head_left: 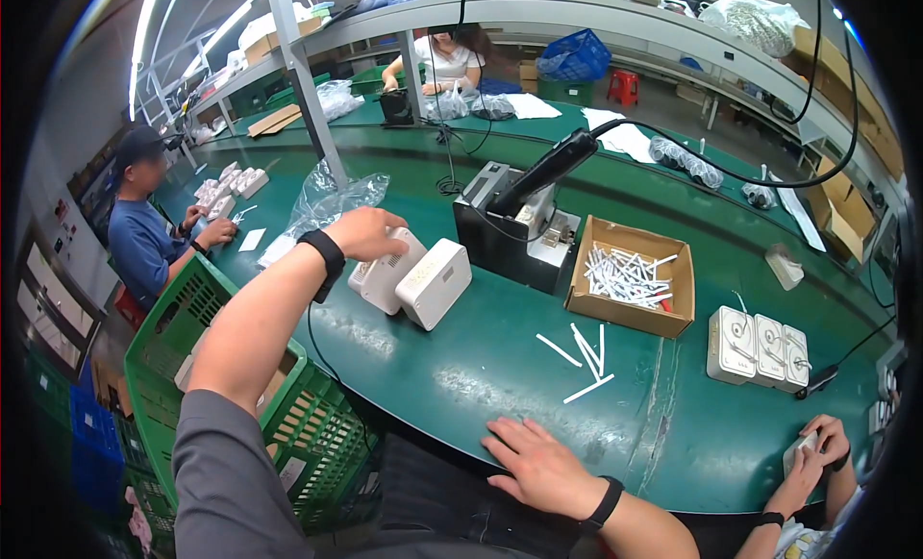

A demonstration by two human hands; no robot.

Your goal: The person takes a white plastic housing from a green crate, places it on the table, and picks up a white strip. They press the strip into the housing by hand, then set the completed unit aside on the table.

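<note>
Watching remotely, I've got my left hand (365, 236) grasping one white plastic box (386, 278) on edge on the green bench (500, 367), its twin (435, 284) just right. Right hand (540, 469) lies flat, holding nothing; left's way nearer.

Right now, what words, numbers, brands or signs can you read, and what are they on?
None I can read clearly.
White box just right of the left hand: marks too small.
Pale label on the green crate: too blurred.
Patches on the far-left wall, maybe signs: too small.
</note>
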